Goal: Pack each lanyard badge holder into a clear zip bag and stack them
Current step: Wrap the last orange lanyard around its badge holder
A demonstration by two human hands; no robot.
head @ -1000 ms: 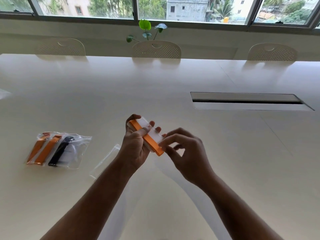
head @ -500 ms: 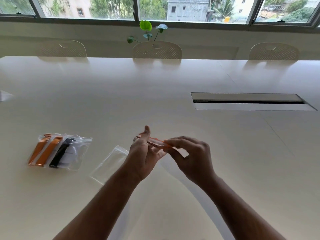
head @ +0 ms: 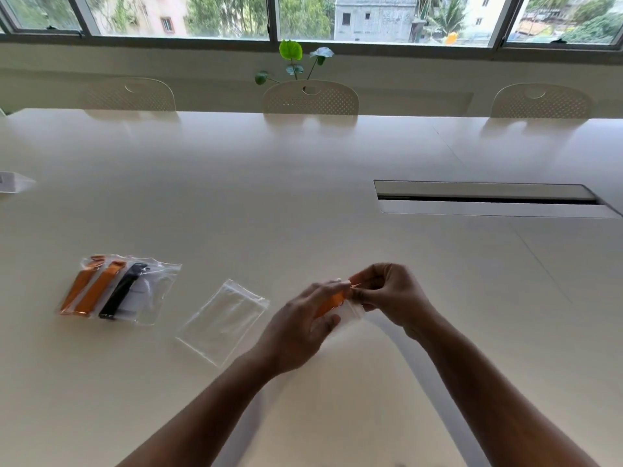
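Above near tabletop (head: 303,183), left hand (head: 296,335) gripping orange lanyard badge holder (head: 332,303), right hand (head: 392,298) pinching its end, empty clear zip bag (head: 222,320) left, packed stack (head: 114,288) far left.

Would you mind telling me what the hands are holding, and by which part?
Both hold the orange lanyard: the left hand grips its middle, the right hand pinches its far end. Its clear holder shows below.
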